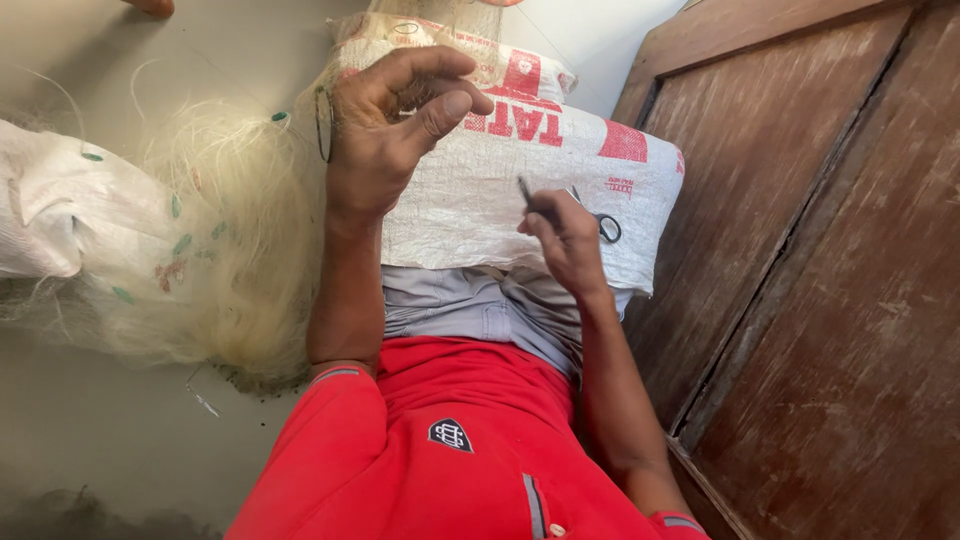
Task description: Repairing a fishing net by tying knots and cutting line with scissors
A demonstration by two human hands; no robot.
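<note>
Both hands are raised over the person's lap, above a white woven plastic sack with red print (pixel 520 190) that lies across the knees. The left hand (pixel 385 130) is held higher, wrist bent, with the thumb and forefinger curled toward each other and nearly meeting; they seem to pinch a very fine strand of pale line, though the strand itself is too thin to make out for certain. A dark thin ring-shaped loop (pixel 324 122) shows just beside the back of this hand.

The right hand (pixel 565 240) sits lower and nearer the body, fingers closed around a slim dark needle-like tool (pixel 527 192) whose tip points up toward the left hand. Just beyond the right hand's knuckles, small scissors with black handles (pixel 604 224) rest on the sack.

Left of the left forearm, a heap of pale, fine fishing net with small green floats (pixel 215 230) spreads over the grey floor (pixel 110 430), partly over another white sack (pixel 60 210). Right of the right arm stands a worn brown wooden door (pixel 830 260). Below the hands, grey trousers (pixel 480 305) and a red shirt (pixel 450 440) fill the foreground.
</note>
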